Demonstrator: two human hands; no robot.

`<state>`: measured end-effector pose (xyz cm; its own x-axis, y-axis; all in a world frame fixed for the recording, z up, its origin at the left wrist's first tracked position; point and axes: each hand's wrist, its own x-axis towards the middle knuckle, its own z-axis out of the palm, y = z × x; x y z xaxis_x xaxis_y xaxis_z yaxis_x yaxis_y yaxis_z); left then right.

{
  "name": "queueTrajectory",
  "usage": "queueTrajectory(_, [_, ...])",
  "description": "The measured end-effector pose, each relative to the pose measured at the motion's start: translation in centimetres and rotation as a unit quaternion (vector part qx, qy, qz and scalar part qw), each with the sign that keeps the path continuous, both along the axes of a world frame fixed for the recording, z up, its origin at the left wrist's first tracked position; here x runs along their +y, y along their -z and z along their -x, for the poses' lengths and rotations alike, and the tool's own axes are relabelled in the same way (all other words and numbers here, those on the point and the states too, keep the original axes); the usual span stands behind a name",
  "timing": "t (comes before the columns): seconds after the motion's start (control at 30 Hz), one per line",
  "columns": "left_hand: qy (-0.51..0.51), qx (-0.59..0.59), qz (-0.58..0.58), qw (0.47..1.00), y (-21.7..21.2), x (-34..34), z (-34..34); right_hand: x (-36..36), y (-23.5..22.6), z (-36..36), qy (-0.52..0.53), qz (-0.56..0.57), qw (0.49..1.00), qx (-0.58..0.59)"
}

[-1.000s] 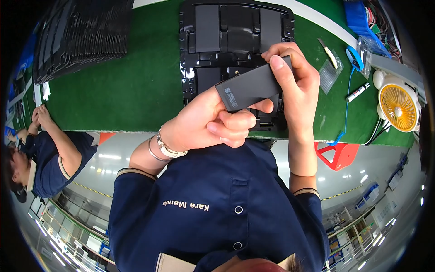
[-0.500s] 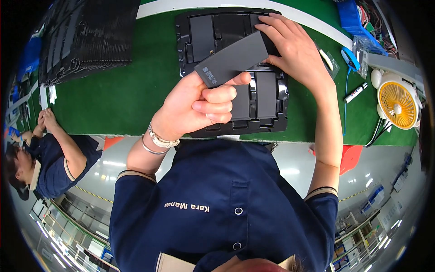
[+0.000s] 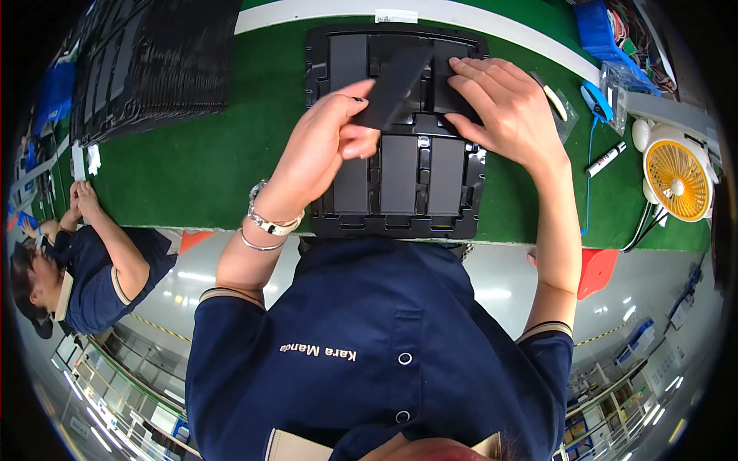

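Observation:
My left hand point(image 3: 327, 142) pinches a flat dark grey rectangular pack point(image 3: 390, 94) between thumb and fingers. The pack is tilted and blurred above a black moulded plastic tray point(image 3: 396, 228). Similar packs, such as the near right one point(image 3: 446, 175), lie in the tray's pockets; the far middle pocket is partly behind the held pack. My right hand point(image 3: 507, 115) reaches over the tray's right edge. Its fingers are stretched out, with fingertips and thumb on the pack in the far right pocket point(image 3: 448, 84).
A tall stack of black trays point(image 3: 154, 69) stands at the far left. To the right lie a marker point(image 3: 606, 157), a blue tool point(image 3: 592, 100) with a cord, and a small yellow fan point(image 3: 676, 178). A blue bin point(image 3: 603, 42) sits beyond. A co-worker point(image 3: 100, 253) works at left.
The pack in my left hand has turned more upright and its printed face no longer shows. My right hand has moved down, off the held pack's end. The tray has shifted slightly toward me.

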<state>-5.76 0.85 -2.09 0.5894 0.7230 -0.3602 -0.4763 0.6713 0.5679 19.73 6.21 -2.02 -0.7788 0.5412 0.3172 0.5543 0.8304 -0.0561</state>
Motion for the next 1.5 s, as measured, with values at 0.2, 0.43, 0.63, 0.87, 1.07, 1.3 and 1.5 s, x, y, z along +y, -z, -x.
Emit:
queueTrajectory(0.2, [-0.031, 0.432, -0.306, 0.848, 1.2, 0.6, -1.8, 0.5, -0.4, 0.0, 0.007, -0.133, 0.98, 0.146])
queueTrajectory(0.43, [0.0, 0.445, -0.292, 0.847, -0.8, -0.9, -2.0, -2.6, -2.4, 0.4, 0.186, -0.181, 0.944, 0.203])
queueTrajectory(0.63, [-0.086, 0.093, -0.008, 0.992, -3.2, -3.3, -2.9, -7.2, -2.4, 5.0, 0.042, -0.113, 0.972, 0.2])
queueTrajectory(0.87, [-0.123, 0.161, -0.145, 0.968, -2.8, -3.3, -3.2, -8.5, -1.9, 5.7, 0.198, 0.353, 0.77, 0.494])
queueTrajectory(1.07, [-0.157, 0.158, -0.165, 0.961, -2.5, -3.9, -3.5, -8.4, -2.5, 6.7, 0.154, 0.506, 0.629, 0.569])
queueTrajectory(1.3, [-0.163, 0.205, -0.203, 0.943, -2.4, -4.2, -3.7, -8.5, -2.5, 7.0, 0.172, 0.507, 0.647, 0.542])
queueTrajectory(1.5, [-0.173, 0.339, -0.298, 0.876, -1.8, -4.6, -3.5, -8.9, -2.0, 7.5, 0.196, 0.311, 0.812, 0.454])
